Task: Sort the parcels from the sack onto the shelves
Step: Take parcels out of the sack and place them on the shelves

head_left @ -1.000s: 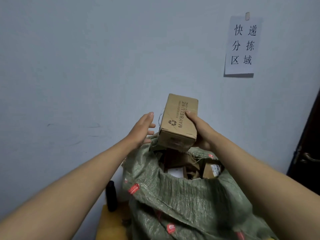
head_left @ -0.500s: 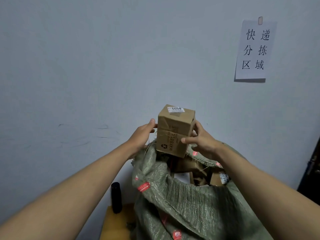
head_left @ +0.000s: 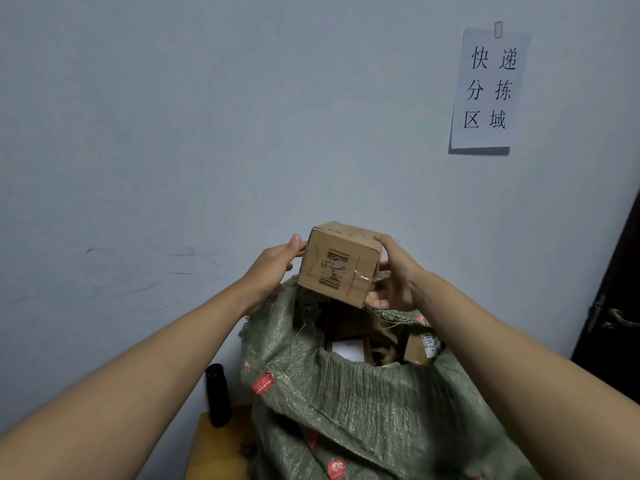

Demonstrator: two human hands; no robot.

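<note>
I hold a small brown cardboard box [head_left: 341, 263] in the air just above the open mouth of a green woven sack [head_left: 363, 403]. Its near face shows a printed barcode. My left hand [head_left: 273, 268] holds the box's left side, thumb up along the top edge. My right hand [head_left: 393, 277] grips its right side and lower corner with curled fingers. Inside the sack lie more cardboard parcels [head_left: 419, 348], one with a white label. No shelves are in view.
A black bottle [head_left: 218, 394] stands on a yellow stool [head_left: 216, 448] to the left of the sack. A plain wall is straight ahead with a paper sign [head_left: 488, 88] at upper right. A dark door [head_left: 616, 296] with a handle is at the right edge.
The box has been turned between both hands: the lettered side and then the small white label faced me, now the barcode face does. My left hand went from open beside it to holding it.
</note>
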